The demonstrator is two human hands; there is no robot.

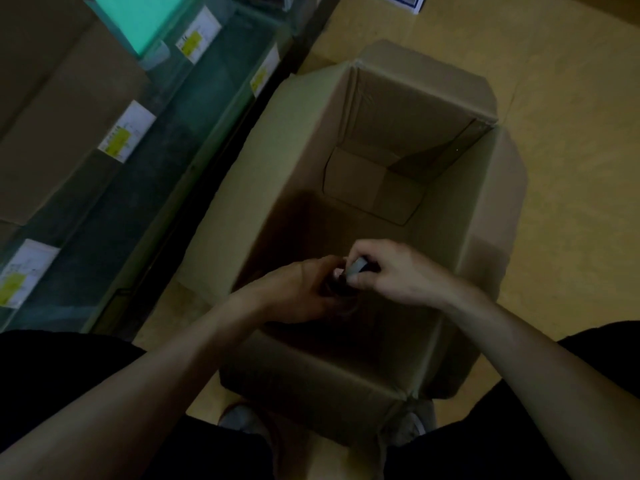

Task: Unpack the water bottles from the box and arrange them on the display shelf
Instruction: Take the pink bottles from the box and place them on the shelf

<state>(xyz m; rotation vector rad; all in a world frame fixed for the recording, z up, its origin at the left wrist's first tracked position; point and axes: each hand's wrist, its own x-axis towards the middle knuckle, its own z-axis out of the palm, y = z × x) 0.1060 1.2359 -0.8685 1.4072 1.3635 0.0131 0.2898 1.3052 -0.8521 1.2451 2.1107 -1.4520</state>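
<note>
A large open cardboard box [304, 140] stands on the floor in front of me, and its visible bottom is bare. Both my hands are low inside its near end. My left hand [298, 292] is curled around a dark object, apparently a water bottle [337, 289], mostly hidden by my fingers and by shadow. My right hand [394, 271] pinches the small grey top [358, 266] of that same object. The light is dim, so the bottle's body cannot be made out clearly.
The shelf unit [156, 188] runs along the left, close beside the box, with white and yellow price labels [126, 131] on its edges and brown cartons [52, 109] on it. Yellowish floor [571, 168] lies to the right. My shoes [239, 417] touch the box's near side.
</note>
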